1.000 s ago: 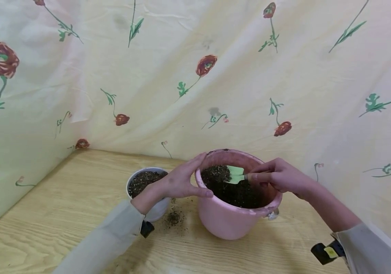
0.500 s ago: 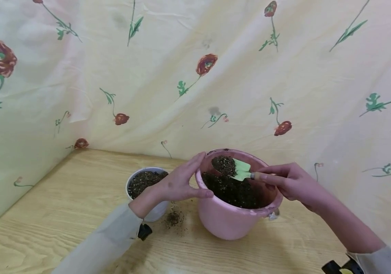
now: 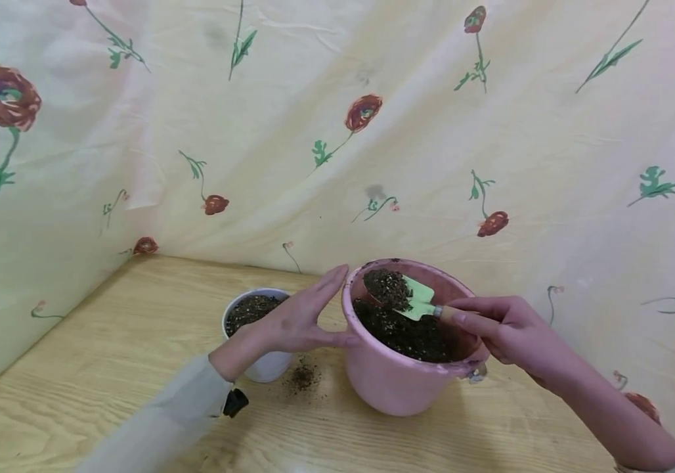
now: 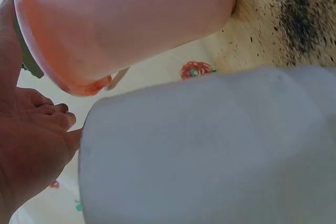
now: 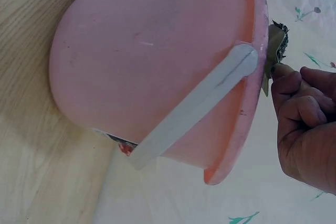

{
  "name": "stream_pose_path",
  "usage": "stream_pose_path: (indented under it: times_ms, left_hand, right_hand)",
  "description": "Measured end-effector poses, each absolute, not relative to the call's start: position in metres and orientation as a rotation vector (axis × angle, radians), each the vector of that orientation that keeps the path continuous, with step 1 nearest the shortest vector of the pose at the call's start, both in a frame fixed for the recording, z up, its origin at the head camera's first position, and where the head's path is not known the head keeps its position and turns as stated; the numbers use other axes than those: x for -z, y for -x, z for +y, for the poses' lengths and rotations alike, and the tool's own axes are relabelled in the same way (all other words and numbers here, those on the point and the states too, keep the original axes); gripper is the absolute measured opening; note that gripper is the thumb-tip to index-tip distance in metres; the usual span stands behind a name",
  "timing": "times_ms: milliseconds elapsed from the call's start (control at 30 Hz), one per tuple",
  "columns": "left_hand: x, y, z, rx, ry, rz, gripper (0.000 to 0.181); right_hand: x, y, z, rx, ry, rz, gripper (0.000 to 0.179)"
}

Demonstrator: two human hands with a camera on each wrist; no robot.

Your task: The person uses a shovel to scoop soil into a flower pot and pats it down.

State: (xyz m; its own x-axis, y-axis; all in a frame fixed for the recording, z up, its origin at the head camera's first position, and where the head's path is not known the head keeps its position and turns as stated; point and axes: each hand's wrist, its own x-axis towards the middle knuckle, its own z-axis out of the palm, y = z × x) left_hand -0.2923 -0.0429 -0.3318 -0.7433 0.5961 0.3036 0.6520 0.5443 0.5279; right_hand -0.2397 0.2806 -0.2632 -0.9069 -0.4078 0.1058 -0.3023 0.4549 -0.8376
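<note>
My right hand [image 3: 505,335] grips the handle of a small green garden trowel [image 3: 423,297]. Its blade carries a heap of dark soil [image 3: 387,289] at the mouth of a pink bucket [image 3: 387,387]; in the right wrist view the trowel [image 5: 273,51] shows just past the rim. More soil lies inside the bucket. My left hand [image 3: 299,322] is spread at the bucket's left side, thumb and fingertips right at the rim, fingers straight. Below the left forearm stands a white pot [image 3: 269,368] filled with soil, partly hidden by that hand. The left wrist view shows the pot [image 4: 210,145] close up.
Spilled soil [image 3: 303,378] lies on the wooden table [image 3: 107,368] between pot and bucket. A flowered cloth [image 3: 266,131] hangs behind and at the left. The bucket's white handle [image 5: 194,108] hangs down its side.
The right hand has raised the loaded trowel from the soil up to the bucket's mouth. The left hand has eased slightly left from the rim, its thumb no longer over it.
</note>
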Motion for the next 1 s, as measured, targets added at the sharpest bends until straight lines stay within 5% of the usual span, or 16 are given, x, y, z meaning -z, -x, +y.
stream_pose_path:
  times_ms: [1000]
  left_hand:
    - [0.347, 0.275, -0.156, 0.966, 0.796, -2.788, 0.129]
  right_hand:
    - [0.257, 0.264, 0.160, 1.263, 0.940, 2.639, 0.024]
